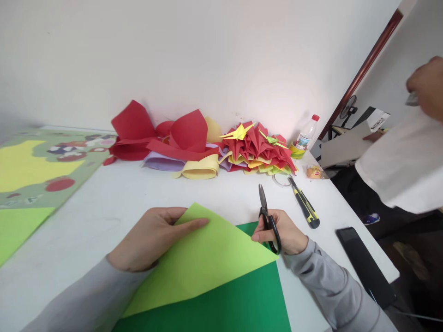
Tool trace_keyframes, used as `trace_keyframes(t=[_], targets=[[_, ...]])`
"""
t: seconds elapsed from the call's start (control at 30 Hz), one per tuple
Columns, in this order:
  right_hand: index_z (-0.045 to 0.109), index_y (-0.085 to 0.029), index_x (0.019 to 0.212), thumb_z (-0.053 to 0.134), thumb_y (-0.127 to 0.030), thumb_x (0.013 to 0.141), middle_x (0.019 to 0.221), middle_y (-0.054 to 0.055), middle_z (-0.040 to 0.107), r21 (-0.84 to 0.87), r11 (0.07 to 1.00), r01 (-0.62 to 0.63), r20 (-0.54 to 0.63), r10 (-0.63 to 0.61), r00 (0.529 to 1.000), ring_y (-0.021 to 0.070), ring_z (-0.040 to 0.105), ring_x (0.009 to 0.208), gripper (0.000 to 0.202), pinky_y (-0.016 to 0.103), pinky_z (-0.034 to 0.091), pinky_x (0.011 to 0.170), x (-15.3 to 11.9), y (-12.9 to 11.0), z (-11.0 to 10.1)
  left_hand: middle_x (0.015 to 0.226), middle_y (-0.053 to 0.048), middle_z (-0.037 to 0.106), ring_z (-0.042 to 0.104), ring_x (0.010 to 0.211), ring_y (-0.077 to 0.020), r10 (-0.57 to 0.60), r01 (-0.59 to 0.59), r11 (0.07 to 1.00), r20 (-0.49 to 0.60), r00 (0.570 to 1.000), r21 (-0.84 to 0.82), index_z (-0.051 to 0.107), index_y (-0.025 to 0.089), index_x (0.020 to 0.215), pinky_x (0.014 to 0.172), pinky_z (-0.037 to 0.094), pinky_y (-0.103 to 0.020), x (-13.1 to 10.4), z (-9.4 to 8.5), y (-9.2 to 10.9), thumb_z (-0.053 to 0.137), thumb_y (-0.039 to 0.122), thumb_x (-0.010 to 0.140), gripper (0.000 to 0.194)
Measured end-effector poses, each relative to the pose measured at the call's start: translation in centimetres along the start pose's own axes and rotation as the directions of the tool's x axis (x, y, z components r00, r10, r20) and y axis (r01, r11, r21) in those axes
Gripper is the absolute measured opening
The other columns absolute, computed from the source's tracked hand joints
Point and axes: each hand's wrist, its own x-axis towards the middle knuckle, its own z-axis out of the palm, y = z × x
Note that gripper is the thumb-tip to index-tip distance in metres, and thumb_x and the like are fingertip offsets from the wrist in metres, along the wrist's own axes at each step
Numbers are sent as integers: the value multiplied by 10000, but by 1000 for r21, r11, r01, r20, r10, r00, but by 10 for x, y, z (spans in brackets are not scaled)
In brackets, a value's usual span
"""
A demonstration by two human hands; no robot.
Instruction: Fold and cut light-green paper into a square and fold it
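Note:
My left hand pinches a light green sheet of paper near its upper corner, thumb and fingers closed on its edge. The sheet is tilted over a dark green sheet on the table. My right hand is closed around black-handled scissors, whose blades point up and away from me and look closed or nearly so. Its fingertips are at the right part of the light green sheet's upper edge; whether they grip the paper I cannot tell.
Folded red paper stars, rolled paper pieces, a bottle and a snack packet line the wall side. A utility knife and black phone lie right. A decorated board lies left. Another person stands right.

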Motion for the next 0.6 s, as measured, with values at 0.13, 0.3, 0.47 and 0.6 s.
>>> trace_keyframes(t=[0.13,0.3,0.47,0.6], targets=[[550,-166,600,929,-298,374,562,-32,653,9,1000,6,1,-6,1000,94,557,479,462,219,408,499,-1,0,-2,707,-30,756,714,670,-269,11,-11,1000,-28,1000,5,684,149,863,592,587,-337,-1,-2,0,831,676,417,706],[544,-165,602,932,-301,361,561,-29,649,3,1000,5,5,-5,1000,96,557,474,477,217,413,494,0,1,-3,709,-36,754,712,669,-270,16,-15,1000,-50,999,18,688,161,845,586,588,-336,2,0,-3,808,725,390,734],[540,-175,675,846,-523,563,585,-15,633,-62,994,87,27,-86,996,90,537,453,477,203,366,434,1,3,-10,703,-30,753,710,670,-267,16,-16,1000,-53,998,10,693,153,859,588,587,-335,4,-3,-5,827,686,409,710],[523,-185,707,709,-714,642,502,-57,502,-215,964,159,49,-152,987,74,411,405,564,211,294,398,-3,-2,-19,717,-32,758,714,671,-267,13,-15,999,-55,998,-36,697,154,860,600,594,-341,2,-7,-2,858,623,425,660]])
